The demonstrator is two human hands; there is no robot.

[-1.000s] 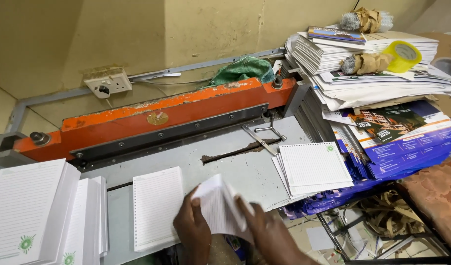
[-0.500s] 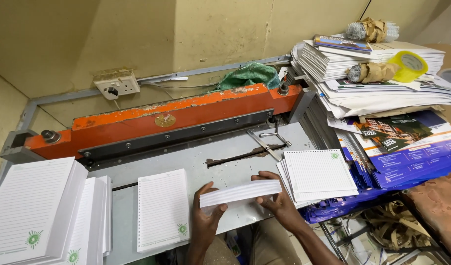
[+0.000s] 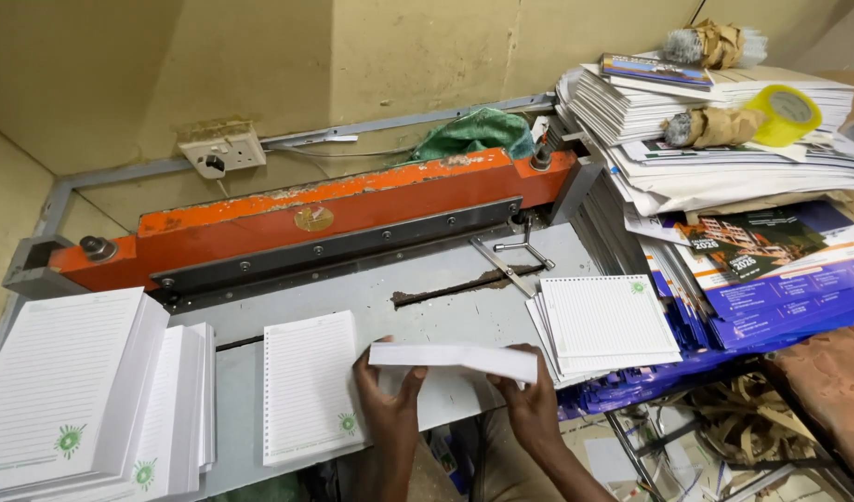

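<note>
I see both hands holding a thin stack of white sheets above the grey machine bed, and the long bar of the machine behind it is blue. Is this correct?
Not quite: the long bar is orange, not blue, as the head view shows. The rest holds: the left hand and the right hand hold a thin stack of white sheets above the grey machine bed.

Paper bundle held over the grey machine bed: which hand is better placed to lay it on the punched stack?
Probably left hand: it grips the paper bundle right beside the punched stack.

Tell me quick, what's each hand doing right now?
Left hand: fingers closed on the left end of the thin white stack of paper sheets.
Right hand: fingers closed on its right end.
</note>
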